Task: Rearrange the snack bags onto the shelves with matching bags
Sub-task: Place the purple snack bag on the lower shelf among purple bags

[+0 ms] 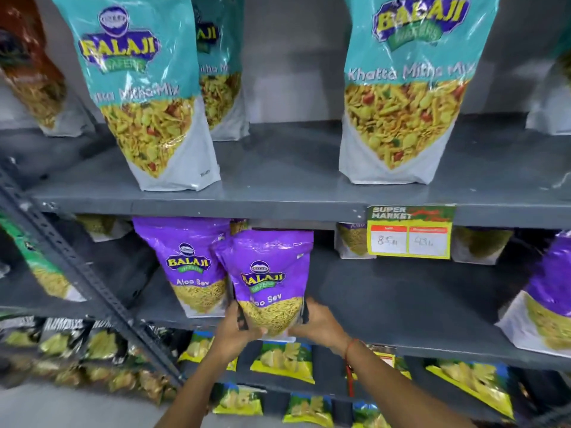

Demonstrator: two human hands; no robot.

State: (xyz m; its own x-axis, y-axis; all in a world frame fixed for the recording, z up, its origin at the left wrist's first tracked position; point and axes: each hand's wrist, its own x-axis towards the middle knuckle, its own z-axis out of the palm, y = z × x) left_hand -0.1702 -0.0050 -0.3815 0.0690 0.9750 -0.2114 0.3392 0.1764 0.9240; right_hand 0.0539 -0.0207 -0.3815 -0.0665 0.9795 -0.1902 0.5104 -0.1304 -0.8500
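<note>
A purple Aloo Sev bag (268, 273) stands upright at the front edge of the middle grey shelf (386, 298). My left hand (236, 332) grips its lower left corner and my right hand (318, 325) grips its lower right corner. Just behind and to the left stands a second purple Aloo Sev bag (188, 261), partly covered by the held one. A third purple bag (547, 291) leans at the far right of the same shelf. On the upper shelf (278, 180) stand teal Khatta Mitha Mix bags (148, 88) (404, 88).
A yellow price tag (409, 233) hangs from the upper shelf's front edge. A slotted metal upright (80, 273) slants across the left. Yellow-green chip bags (284, 362) fill the lower shelves. A red-brown bag (27, 66) stands top left. Bare shelf lies between the held bag and the right purple bag.
</note>
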